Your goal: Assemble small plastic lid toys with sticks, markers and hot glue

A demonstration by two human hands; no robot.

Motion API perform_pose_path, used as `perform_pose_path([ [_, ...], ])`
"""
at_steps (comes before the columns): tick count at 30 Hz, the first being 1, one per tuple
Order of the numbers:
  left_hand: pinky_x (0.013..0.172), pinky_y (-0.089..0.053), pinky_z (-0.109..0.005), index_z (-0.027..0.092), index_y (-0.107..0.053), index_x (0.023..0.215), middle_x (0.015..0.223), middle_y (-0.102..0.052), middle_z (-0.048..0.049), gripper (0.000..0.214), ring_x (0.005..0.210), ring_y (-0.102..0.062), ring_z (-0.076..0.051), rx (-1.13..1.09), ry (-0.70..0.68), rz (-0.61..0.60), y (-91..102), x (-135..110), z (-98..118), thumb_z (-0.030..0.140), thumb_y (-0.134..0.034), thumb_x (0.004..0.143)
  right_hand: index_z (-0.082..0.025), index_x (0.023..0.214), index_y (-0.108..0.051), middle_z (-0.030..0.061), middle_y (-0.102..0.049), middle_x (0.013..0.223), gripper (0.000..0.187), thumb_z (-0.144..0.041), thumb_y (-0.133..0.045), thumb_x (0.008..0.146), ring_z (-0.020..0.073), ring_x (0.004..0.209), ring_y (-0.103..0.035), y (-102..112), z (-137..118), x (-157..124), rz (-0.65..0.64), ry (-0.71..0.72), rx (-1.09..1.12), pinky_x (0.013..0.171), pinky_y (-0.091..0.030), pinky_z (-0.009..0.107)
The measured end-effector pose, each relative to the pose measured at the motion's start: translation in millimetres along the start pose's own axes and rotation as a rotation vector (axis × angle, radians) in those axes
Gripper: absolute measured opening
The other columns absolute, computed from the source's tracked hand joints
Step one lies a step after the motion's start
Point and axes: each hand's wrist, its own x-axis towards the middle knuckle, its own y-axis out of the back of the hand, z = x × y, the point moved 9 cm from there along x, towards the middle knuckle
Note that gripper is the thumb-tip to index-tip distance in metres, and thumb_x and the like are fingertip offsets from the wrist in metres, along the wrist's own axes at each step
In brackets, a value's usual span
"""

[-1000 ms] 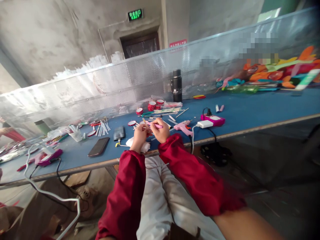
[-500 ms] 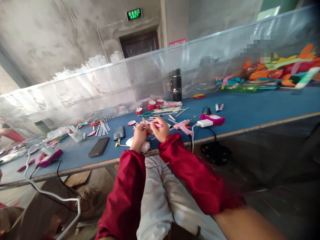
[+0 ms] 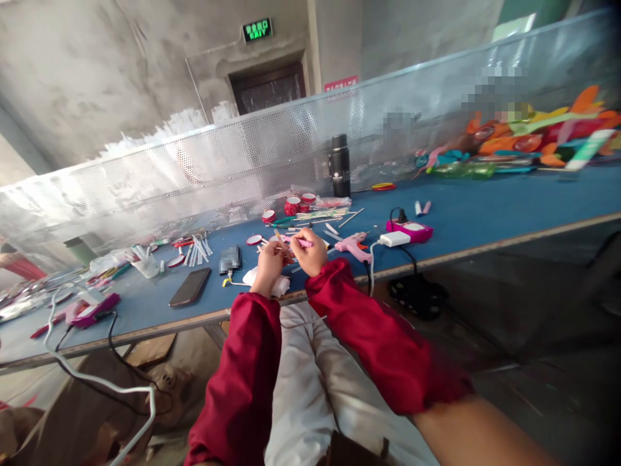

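Observation:
My left hand (image 3: 270, 264) is closed, pinching a thin tan stick (image 3: 278, 237) that pokes up past the fingertips. Close beside it, my right hand (image 3: 313, 255) is wrapped round a pink pen-shaped tool (image 3: 305, 243), its tip pointing toward the left fingers. What lies between the two sets of fingertips is too small to make out. Under my left wrist is a crumpled white tissue or cloth (image 3: 280, 285). A pink glue gun (image 3: 353, 246) lies just right of my right hand.
On the blue table (image 3: 485, 200) stand a black flask (image 3: 340, 167) and red tape rolls (image 3: 292, 206). A phone (image 3: 190, 287), white glue sticks (image 3: 198, 250), a cup (image 3: 146, 265) and a magenta power strip (image 3: 417, 232) lie around. A perforated metal screen (image 3: 218, 152) runs behind.
The view has shifted slightly, so everything sits a little further left. Both hands keep nearly the same pose and hold.

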Motion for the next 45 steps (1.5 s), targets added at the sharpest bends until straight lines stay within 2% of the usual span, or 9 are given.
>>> perform_pose_path([
  [7,0.053,-0.043,-0.021,0.019,-0.060,0.081,0.061,-0.063,0.0018,0.003,0.053,-0.062,-0.013,-0.032,-0.019,-0.014,-1.8,-0.8,1.3,0.018,-0.061,0.084,-0.026,0.075,-0.053,0.0011,-0.066,0.071,0.016,-0.035,-0.053,0.089,0.0187,0.066,-0.060,-5.6,-4.8,-0.6,-0.069,0.030,0.007,0.062,-0.043,0.029],
  [14,0.052,-0.042,-0.021,0.019,-0.060,0.081,0.063,-0.065,0.0008,0.005,0.053,-0.063,-0.013,-0.004,0.009,0.017,0.0,-3.1,4.3,0.015,-0.059,0.084,-0.026,0.075,-0.052,0.0009,-0.066,0.071,0.016,-0.033,-0.053,0.089,0.0186,0.065,-0.060,1.8,-0.7,0.2,0.015,-0.003,-0.009,0.062,-0.043,0.029],
  [20,0.051,-0.042,-0.021,0.019,-0.060,0.078,0.064,-0.065,0.0007,0.005,0.053,-0.063,-0.013,-0.011,-0.010,-0.024,-2.7,-1.8,2.8,0.018,-0.060,0.083,-0.026,0.076,-0.053,0.0012,-0.066,0.072,0.016,-0.035,-0.053,0.090,0.0185,0.066,-0.060,-3.6,-6.7,-0.7,-0.057,0.039,0.018,0.062,-0.043,0.028],
  [27,0.052,-0.042,-0.021,0.019,-0.061,0.080,0.065,-0.066,0.0003,0.004,0.054,-0.064,-0.013,0.031,-0.001,0.014,0.7,-3.2,4.9,0.017,-0.059,0.083,-0.026,0.076,-0.053,0.0012,-0.067,0.072,0.016,-0.034,-0.052,0.090,0.0190,0.066,-0.061,2.3,-1.1,-0.1,0.017,-0.002,-0.008,0.062,-0.043,0.029],
  [32,0.053,-0.042,-0.022,0.019,-0.059,0.078,0.063,-0.065,0.0011,0.006,0.054,-0.063,-0.013,0.007,0.001,-0.010,-1.5,-2.9,4.1,0.017,-0.059,0.083,-0.026,0.078,-0.055,0.0015,-0.067,0.073,0.018,-0.037,-0.052,0.092,0.0190,0.067,-0.061,-3.2,-4.8,-1.3,-0.044,0.027,0.014,0.065,-0.046,0.029],
  [40,0.053,-0.043,-0.022,0.019,-0.061,0.081,0.064,-0.066,0.0002,0.002,0.055,-0.064,-0.014,0.016,-0.009,-0.008,-0.3,-3.2,4.8,0.018,-0.060,0.083,-0.026,0.077,-0.053,0.0007,-0.067,0.071,0.017,-0.036,-0.053,0.091,0.0182,0.064,-0.060,1.7,-2.5,-0.7,0.000,0.000,-0.004,0.062,-0.043,0.028],
  [45,0.054,-0.043,-0.022,0.019,-0.059,0.079,0.063,-0.064,0.0013,0.004,0.054,-0.062,-0.013,-0.007,-0.010,-0.019,-1.8,-3.6,5.0,0.018,-0.060,0.083,-0.026,0.076,-0.053,0.0006,-0.064,0.070,0.017,-0.036,-0.053,0.090,0.0186,0.064,-0.059,-3.9,-5.9,-0.7,-0.053,0.043,0.011,0.062,-0.043,0.029],
])
